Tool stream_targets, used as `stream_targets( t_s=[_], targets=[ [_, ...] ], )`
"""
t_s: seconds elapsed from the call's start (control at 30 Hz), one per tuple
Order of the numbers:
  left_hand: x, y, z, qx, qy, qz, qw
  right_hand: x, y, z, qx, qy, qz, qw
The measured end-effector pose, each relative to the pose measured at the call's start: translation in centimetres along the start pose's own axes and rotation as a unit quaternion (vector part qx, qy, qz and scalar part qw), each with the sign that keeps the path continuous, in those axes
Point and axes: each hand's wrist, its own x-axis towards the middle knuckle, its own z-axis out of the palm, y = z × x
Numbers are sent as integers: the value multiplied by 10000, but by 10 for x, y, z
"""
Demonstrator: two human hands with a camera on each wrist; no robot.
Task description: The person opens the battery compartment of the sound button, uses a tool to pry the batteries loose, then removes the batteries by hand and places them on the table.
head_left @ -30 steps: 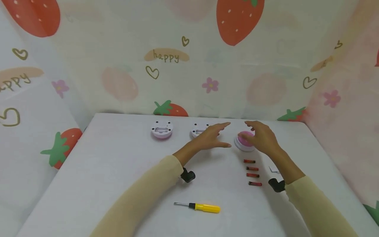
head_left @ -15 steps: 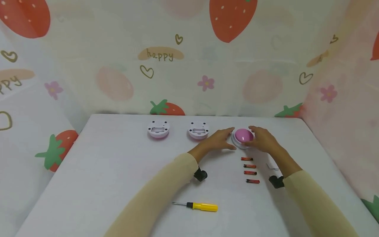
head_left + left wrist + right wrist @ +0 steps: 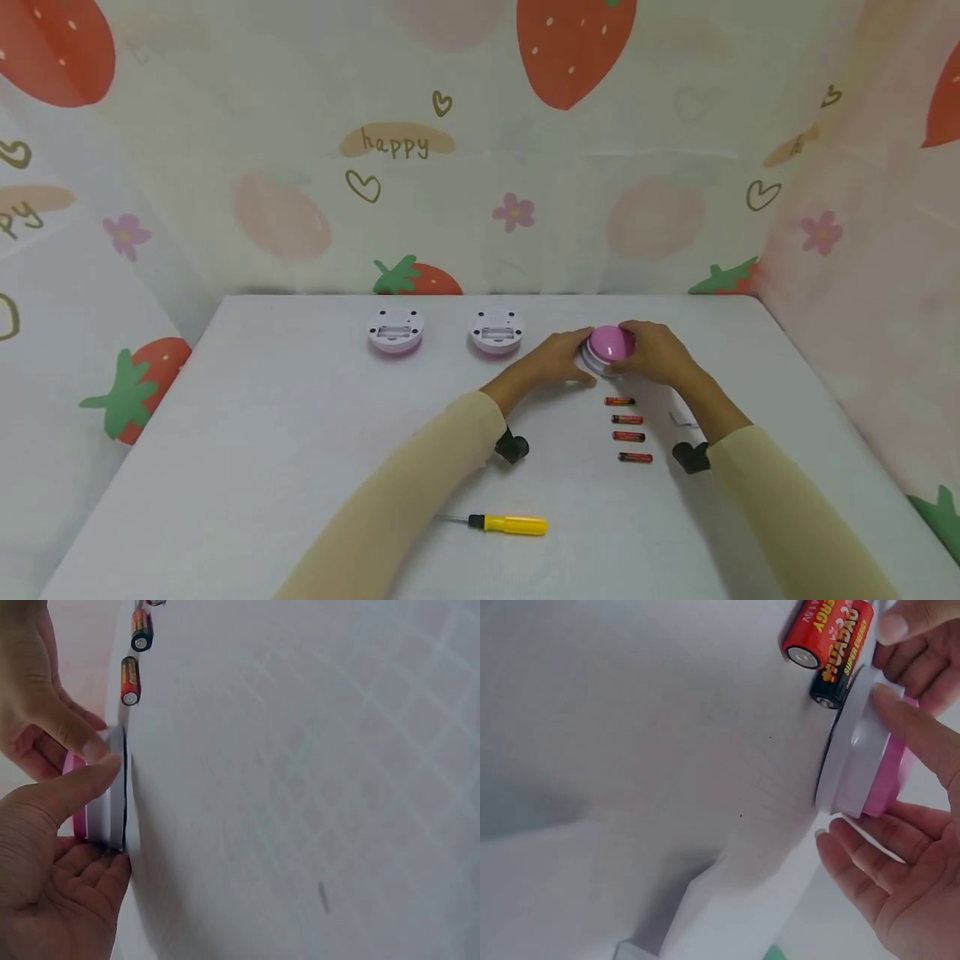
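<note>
A round push button (image 3: 611, 342) with a pink dome and white base stands dome up at the back right of the table. My left hand (image 3: 557, 360) grips its left side; in the left wrist view the thumb lies on the white base (image 3: 106, 806) and the fingers curl under its edge. From the right, my right hand (image 3: 662, 352) holds it, thumb on the base in the right wrist view, fingers round the far side. Two similar buttons, the left one (image 3: 395, 331) and the middle one (image 3: 497, 332), lie upside down, battery compartments facing up.
Several red-and-black batteries (image 3: 627, 420) lie in a column in front of the button. A yellow-handled screwdriver (image 3: 514, 525) lies near the front, its tip by the left sleeve. A small white piece (image 3: 683, 417) is partly hidden by the right wrist. A printed curtain (image 3: 420, 217) hangs behind.
Both hands have closed in on the pink-domed button from either side and now hold it. The left hand moved right, off the middle button. The head view shifted slightly.
</note>
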Motion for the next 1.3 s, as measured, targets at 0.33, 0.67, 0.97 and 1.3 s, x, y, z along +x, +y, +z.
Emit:
stream_targets(
  t_s=[0.33, 0.67, 0.97, 1.3],
  targets=[
    [-20, -3, -15, 369, 42, 227, 9991, -5, -6, -5, 343, 48, -388, 9986],
    [-70, -16, -33, -232, 471, 915, 9944, -24, -35, 1, 810, 243, -983, 9916],
    [-116, -17, -45, -32, 664, 1129, 9914, -45, -66, 5, 1157, 46, -967, 9886],
    [-140, -32, -44, -883, 747, 1414, 9832, -54, -87, 19, 1476, -369, -799, 9851]
  ],
)
